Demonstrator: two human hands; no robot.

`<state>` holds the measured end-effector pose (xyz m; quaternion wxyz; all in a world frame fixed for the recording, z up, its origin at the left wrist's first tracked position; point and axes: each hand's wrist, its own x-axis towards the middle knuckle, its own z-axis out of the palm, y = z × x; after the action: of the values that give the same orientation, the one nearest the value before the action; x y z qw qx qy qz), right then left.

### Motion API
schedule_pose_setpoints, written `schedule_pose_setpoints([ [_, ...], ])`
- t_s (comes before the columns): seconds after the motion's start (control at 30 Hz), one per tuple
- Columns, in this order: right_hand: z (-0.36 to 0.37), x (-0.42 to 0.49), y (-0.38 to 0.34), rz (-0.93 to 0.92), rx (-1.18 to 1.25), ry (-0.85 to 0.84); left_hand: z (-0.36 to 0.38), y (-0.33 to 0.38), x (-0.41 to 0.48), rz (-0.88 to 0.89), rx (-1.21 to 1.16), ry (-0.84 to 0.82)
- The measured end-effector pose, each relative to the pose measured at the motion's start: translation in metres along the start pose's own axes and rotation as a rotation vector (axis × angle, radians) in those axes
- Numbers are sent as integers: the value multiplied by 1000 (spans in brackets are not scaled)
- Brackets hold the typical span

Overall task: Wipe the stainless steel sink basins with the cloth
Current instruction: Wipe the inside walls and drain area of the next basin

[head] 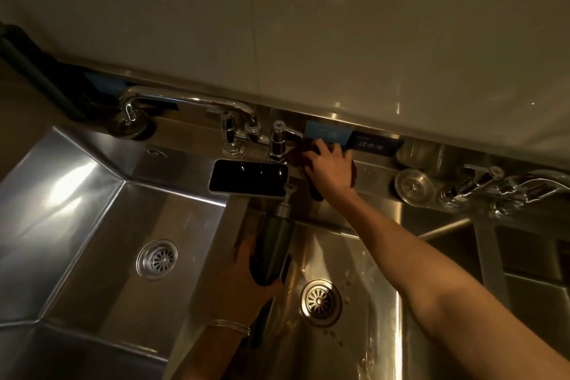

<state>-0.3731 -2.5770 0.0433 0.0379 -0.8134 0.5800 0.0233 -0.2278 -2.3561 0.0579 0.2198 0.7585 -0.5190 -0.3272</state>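
Now dark-red cloth bunched under R hand, L hand gripping bottle.

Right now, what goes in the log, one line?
left hand: holds dark bottle | right hand: presses cloth on back ledge | phone: by faucet
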Motion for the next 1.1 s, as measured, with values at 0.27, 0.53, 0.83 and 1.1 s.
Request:
schedule_pose_setpoints([
  [0.27,0,-46,58,135,-44,7,3,14,8,14,14,-29],
  [0.53,-18,-23,36,40,24,70,2,20,5,18,38,-73],
  [0.83,3,-50,50,119,17,-46,4,26,17,52,-54,-30],
  [1.1,0,-117,77,124,-77,-109,9,81,49,157,-187,40],
])
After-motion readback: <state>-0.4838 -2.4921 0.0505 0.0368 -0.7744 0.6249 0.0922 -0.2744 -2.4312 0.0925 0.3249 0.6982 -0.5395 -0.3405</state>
